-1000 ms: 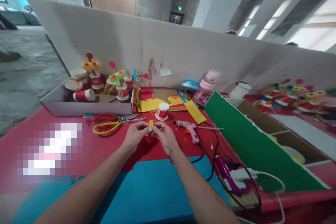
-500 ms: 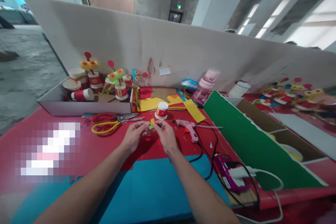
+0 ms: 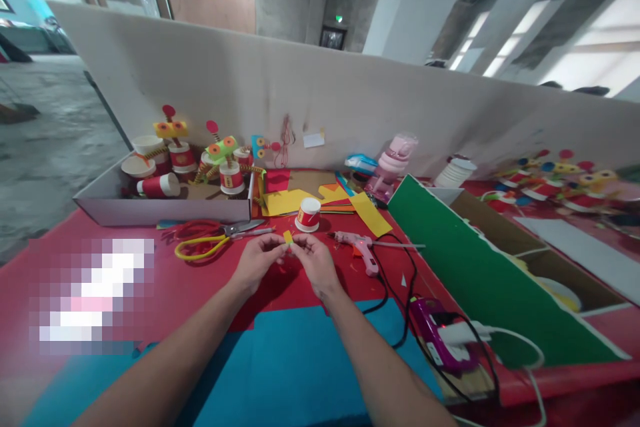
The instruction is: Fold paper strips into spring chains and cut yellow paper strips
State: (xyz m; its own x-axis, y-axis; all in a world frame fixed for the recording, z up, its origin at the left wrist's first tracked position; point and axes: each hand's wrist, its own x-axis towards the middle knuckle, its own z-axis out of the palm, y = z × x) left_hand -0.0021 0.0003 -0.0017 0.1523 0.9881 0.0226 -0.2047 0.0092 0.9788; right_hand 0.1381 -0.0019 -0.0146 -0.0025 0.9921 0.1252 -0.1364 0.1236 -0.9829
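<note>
A small piece of yellow paper (image 3: 289,237) is pinched between the fingertips of both hands, above the red table cover. My left hand (image 3: 259,258) grips it from the left with bent fingers. From the other side my right hand (image 3: 313,260) closes on the same piece; a bit of its lower edge is hidden by the thumbs. Just beyond the fingers stands a red and white paper cup (image 3: 308,215), upright. To the right of my right hand lies a pink glue gun (image 3: 361,245) with a glue stick in its back.
Yellow-handled scissors (image 3: 203,248) and a pen lie to the left. A white box (image 3: 165,209) holds several cup figures. Behind the cup are coloured paper sheets (image 3: 285,201). A green-sided box (image 3: 465,267), cables and a purple power strip (image 3: 440,337) occupy the right.
Both hands stay together at nearly the same spot, with the fingers shifted around the paper. The green bit seen at its lower end before is now mostly covered.
</note>
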